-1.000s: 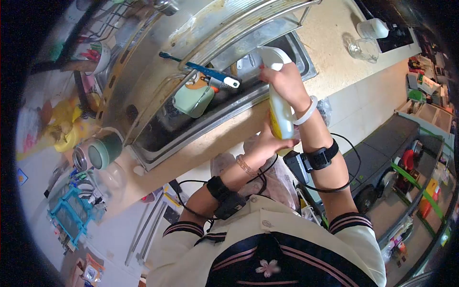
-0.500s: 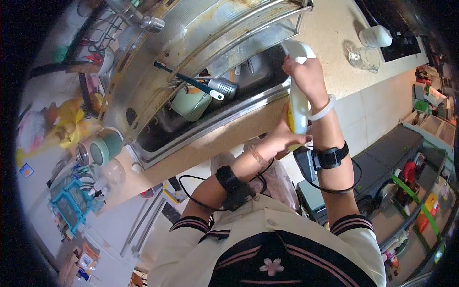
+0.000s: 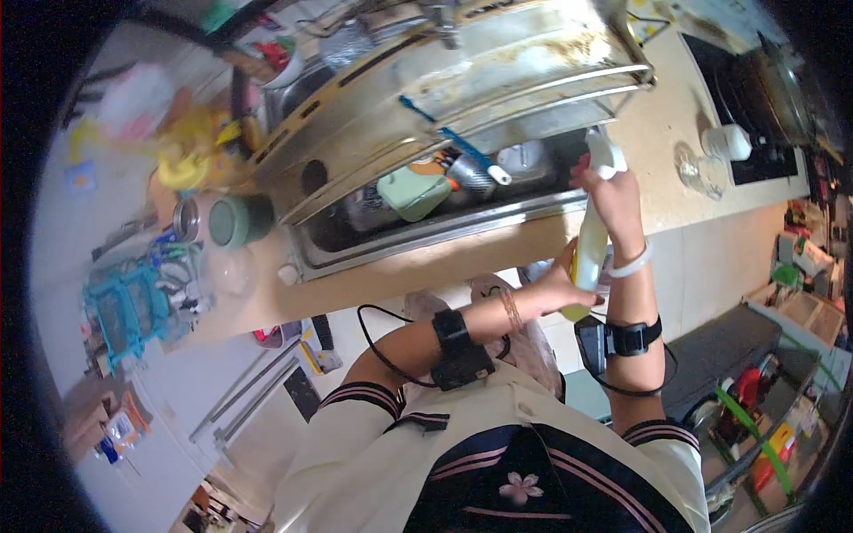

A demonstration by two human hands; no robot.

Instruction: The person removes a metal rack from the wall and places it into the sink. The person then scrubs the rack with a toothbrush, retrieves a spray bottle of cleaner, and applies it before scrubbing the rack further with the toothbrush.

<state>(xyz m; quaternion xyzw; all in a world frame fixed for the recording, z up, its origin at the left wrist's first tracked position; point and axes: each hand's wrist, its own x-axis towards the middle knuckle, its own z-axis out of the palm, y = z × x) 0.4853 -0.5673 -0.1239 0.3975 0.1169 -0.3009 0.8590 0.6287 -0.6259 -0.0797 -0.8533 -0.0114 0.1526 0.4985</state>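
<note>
Spray bottle (image 3: 592,249) is gripped by both hands: lower body is clasped by the left hand (image 3: 560,289), neck under the white spray head is wrapped by the right hand (image 3: 613,202). Bottle is held by the sink's (image 3: 444,230) right end. Green container (image 3: 414,195) is seen inside the sink. Farther right, glass jug (image 3: 700,172) and white bottle (image 3: 727,142) are placed near the stove (image 3: 771,163).
</note>
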